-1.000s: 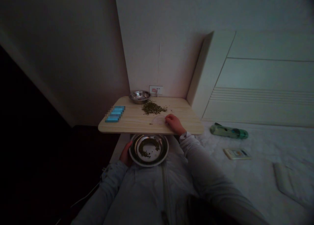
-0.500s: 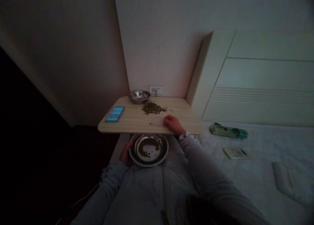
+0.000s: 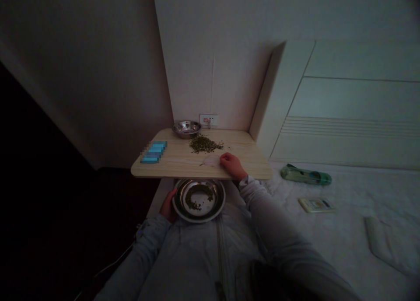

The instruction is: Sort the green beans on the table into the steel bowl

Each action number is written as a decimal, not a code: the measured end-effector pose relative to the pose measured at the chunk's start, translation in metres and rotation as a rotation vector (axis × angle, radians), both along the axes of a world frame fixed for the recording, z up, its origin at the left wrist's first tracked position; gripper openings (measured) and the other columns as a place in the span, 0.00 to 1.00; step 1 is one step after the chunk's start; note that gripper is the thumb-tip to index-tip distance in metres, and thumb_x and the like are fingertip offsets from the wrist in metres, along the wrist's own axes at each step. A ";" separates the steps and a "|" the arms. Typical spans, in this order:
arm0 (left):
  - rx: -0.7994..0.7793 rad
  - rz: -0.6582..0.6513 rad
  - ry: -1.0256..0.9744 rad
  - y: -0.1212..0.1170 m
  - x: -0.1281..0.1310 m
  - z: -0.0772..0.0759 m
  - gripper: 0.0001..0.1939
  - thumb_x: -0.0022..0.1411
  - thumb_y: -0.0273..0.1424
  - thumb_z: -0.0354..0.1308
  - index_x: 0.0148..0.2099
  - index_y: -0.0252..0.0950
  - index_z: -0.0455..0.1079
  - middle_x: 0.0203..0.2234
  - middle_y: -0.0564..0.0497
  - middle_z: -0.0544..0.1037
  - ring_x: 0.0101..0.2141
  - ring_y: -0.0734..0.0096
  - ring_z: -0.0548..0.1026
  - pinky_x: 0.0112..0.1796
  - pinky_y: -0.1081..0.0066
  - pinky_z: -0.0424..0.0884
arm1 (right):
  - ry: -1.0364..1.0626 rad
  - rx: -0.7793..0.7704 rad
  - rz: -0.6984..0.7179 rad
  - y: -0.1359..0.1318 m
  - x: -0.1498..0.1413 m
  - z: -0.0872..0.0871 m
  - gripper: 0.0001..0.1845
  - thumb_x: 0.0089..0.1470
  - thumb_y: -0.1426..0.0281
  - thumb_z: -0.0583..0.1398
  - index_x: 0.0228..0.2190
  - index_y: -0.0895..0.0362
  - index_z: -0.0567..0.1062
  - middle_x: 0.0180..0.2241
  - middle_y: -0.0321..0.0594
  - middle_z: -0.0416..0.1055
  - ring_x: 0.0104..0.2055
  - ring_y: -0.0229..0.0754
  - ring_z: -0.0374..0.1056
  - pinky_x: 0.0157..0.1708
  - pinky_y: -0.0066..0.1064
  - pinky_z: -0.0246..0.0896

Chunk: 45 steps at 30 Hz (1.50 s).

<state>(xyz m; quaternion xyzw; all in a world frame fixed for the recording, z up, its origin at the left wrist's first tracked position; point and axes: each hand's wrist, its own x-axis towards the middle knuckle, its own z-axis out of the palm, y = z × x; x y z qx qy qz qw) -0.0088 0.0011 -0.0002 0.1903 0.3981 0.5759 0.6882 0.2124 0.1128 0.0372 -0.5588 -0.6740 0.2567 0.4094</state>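
Observation:
My left hand [image 3: 168, 207] grips the left rim of a steel bowl [image 3: 177, 211] on my lap, just below the table's front edge. Small green-brown grains [image 3: 200, 190] lie in a curve on the bowl's bottom. Over the wooden table [image 3: 173, 167], my right hand [image 3: 232, 164] is closed on the right end of a thin, clear, rounded plastic piece [image 3: 211, 160]. The piece is close to the tabletop; whether it touches is hard to tell. A few dark bits sit at its left tip. Behind it spreads a loose pile of the same grains [image 3: 204, 144].
A second steel bowl [image 3: 187, 129] stands at the table's back left, near a wall socket [image 3: 208, 120]. A blurred-out blue item [image 3: 154, 152] lies on the left. On the bed [image 3: 344, 231] are a green bottle [image 3: 306, 176] and a phone [image 3: 316, 205].
The plastic piece and my right hand have shifted only slightly, a little left and back again. My left hand and the bowl stay where they were.

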 end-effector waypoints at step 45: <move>-0.015 0.011 0.002 -0.001 0.001 0.002 0.13 0.50 0.30 0.46 0.30 0.32 0.71 0.25 0.47 0.77 0.39 0.62 0.69 0.43 0.66 0.61 | 0.087 -0.055 0.152 0.000 0.000 -0.001 0.10 0.42 0.66 0.51 0.26 0.58 0.66 0.21 0.33 0.67 0.23 0.31 0.59 0.27 0.24 0.53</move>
